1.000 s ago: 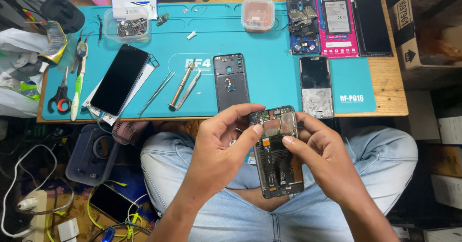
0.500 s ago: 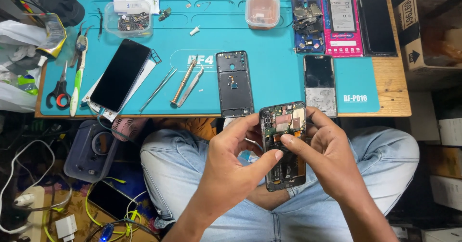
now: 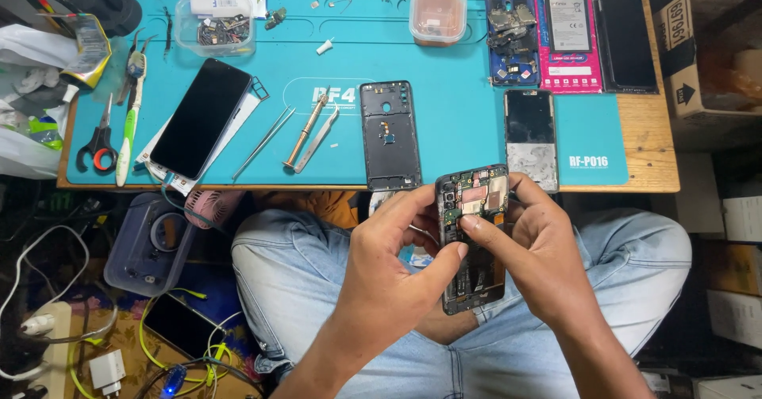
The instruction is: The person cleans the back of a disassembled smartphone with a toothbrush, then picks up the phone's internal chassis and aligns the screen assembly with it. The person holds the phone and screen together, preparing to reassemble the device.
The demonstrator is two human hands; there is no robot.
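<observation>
Opened phone (image 3: pixel 474 240) btwn 2 hands' fingers (image 3: pixel 476 226), over lap.

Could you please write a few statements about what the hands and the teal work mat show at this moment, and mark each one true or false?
1. Both hands, the left hand and the right hand, hold the opened phone above the lap. True.
2. The opened phone lies flat on the teal mat. False: it is held off the mat, in front of the table edge.
3. A black back cover lies on the mat beside the tweezers. True.
4. The scissors lie at the right end of the mat. False: they lie at its left end.
5. The phone with the dark screen lies slanted on the mat's left part. True.
</observation>
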